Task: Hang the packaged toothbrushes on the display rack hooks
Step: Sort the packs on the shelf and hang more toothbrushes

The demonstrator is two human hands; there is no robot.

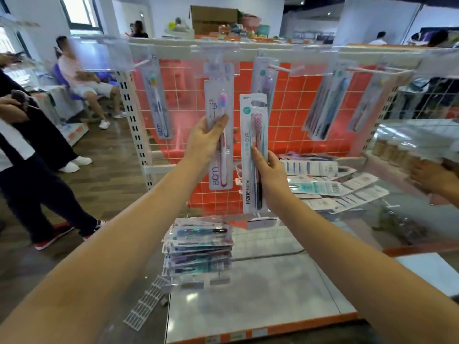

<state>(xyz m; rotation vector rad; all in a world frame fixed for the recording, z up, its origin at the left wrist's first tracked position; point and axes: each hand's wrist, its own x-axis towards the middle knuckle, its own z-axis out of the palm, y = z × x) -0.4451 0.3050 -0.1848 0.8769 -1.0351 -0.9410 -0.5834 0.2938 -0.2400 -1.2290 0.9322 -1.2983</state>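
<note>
My left hand [207, 141] grips a clear pack with a red-and-white toothbrush [221, 170], held upright just below the centre hook [218, 59] of the orange grid rack [293, 115]. My right hand [269, 175] holds a white Hane pack with a pink-headed toothbrush [254, 135], upright beside the first. Packs hang on hooks at the left [157, 95], centre right [267, 80] and right [327, 105]. A stack of packaged toothbrushes [198, 249] lies on the shelf below my arms.
More packs are spread on the shelf to the right [332, 182]. Another person's hand [432, 177] reaches in at the right edge. People stand and sit at the left [32, 150]. A white wire piece [146, 304] leans off the shelf's left front.
</note>
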